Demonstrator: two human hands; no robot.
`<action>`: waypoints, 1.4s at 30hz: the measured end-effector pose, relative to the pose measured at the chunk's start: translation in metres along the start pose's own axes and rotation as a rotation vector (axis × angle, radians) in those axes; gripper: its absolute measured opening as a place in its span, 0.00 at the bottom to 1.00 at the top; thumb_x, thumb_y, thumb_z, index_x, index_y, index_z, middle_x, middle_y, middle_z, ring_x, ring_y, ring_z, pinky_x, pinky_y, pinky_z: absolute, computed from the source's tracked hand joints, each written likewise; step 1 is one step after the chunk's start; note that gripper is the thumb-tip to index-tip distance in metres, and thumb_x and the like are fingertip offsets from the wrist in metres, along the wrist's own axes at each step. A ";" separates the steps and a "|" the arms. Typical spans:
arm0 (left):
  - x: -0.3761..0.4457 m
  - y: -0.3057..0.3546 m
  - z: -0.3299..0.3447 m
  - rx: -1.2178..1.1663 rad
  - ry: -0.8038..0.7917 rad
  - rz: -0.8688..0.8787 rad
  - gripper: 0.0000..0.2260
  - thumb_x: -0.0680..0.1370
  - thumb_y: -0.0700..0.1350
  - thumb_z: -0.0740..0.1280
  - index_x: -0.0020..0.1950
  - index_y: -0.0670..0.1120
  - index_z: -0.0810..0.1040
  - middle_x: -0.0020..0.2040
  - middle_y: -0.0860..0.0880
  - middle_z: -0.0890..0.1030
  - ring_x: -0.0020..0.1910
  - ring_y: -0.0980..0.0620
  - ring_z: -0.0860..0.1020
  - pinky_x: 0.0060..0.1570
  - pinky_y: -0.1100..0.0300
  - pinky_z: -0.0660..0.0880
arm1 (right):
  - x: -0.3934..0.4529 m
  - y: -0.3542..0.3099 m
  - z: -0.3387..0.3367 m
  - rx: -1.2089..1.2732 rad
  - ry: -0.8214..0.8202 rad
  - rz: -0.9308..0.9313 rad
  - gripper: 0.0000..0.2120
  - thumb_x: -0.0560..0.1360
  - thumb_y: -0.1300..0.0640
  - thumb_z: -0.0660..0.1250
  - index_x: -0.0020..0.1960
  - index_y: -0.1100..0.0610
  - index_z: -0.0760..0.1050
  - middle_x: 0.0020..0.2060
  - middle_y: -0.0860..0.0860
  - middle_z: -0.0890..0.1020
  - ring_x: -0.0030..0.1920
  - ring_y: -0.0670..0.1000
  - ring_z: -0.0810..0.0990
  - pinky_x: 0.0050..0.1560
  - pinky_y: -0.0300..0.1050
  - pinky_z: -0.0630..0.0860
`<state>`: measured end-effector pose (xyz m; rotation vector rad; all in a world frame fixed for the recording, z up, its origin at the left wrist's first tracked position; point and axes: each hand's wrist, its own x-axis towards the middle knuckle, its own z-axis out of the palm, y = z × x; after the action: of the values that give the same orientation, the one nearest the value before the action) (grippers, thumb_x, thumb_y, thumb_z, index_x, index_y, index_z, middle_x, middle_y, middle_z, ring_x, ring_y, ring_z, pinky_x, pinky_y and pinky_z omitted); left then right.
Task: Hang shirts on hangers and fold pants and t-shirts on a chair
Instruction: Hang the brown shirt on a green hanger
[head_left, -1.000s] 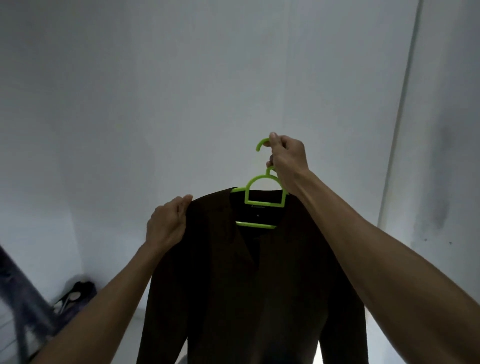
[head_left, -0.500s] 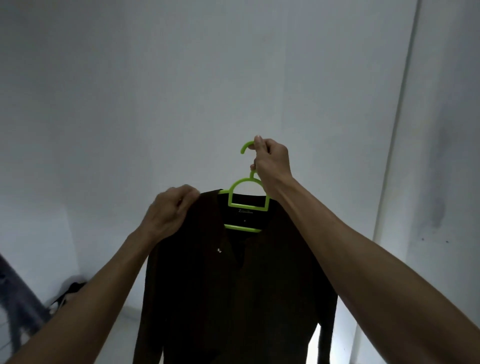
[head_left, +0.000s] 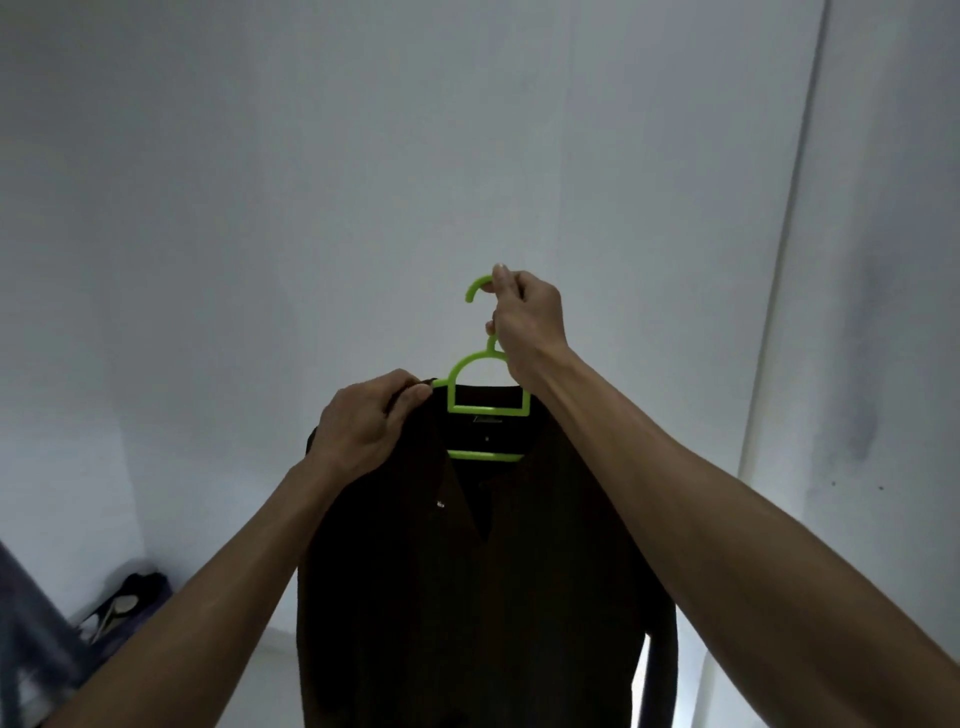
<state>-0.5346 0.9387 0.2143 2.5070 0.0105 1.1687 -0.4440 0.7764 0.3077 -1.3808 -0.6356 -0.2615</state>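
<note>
Showing the dark shirt (head_left: 467, 597) already on the green hanger (head_left: 485, 408), right hand (head_left: 527, 325) gripping its neck, left hand (head_left: 366, 428) pinching the nine-o'clock shoulder; hanging up remains.

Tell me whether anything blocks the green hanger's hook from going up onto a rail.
No rail or rod shows here. The right hand grips the green hanger by its neck, the hook's tip free against the bare white wall. The left hand pinches the dark shirt at the shoulder. Nothing visible stands above the hook.
</note>
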 end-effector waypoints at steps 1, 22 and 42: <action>0.001 -0.002 -0.002 -0.025 0.002 -0.013 0.11 0.82 0.56 0.60 0.50 0.53 0.79 0.42 0.56 0.81 0.42 0.51 0.79 0.43 0.51 0.76 | 0.002 -0.005 -0.002 0.046 -0.043 -0.003 0.16 0.84 0.51 0.60 0.51 0.62 0.79 0.31 0.49 0.72 0.30 0.47 0.71 0.37 0.45 0.76; 0.041 -0.027 -0.018 -0.173 -0.083 -0.041 0.08 0.81 0.49 0.66 0.47 0.47 0.83 0.40 0.50 0.83 0.40 0.52 0.80 0.41 0.59 0.73 | -0.002 0.046 -0.106 -0.824 -0.307 -0.233 0.13 0.83 0.50 0.62 0.49 0.56 0.81 0.35 0.42 0.78 0.36 0.40 0.75 0.34 0.27 0.67; 0.078 0.094 0.168 -0.409 -0.394 0.287 0.14 0.82 0.55 0.63 0.47 0.46 0.79 0.41 0.43 0.80 0.44 0.41 0.78 0.46 0.49 0.73 | -0.093 0.029 -0.279 -1.324 0.103 0.069 0.10 0.83 0.49 0.60 0.55 0.53 0.76 0.46 0.49 0.80 0.48 0.51 0.77 0.49 0.51 0.77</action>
<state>-0.3723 0.8088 0.2050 2.3615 -0.6425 0.6613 -0.4304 0.4961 0.2160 -2.6159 -0.2781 -0.7733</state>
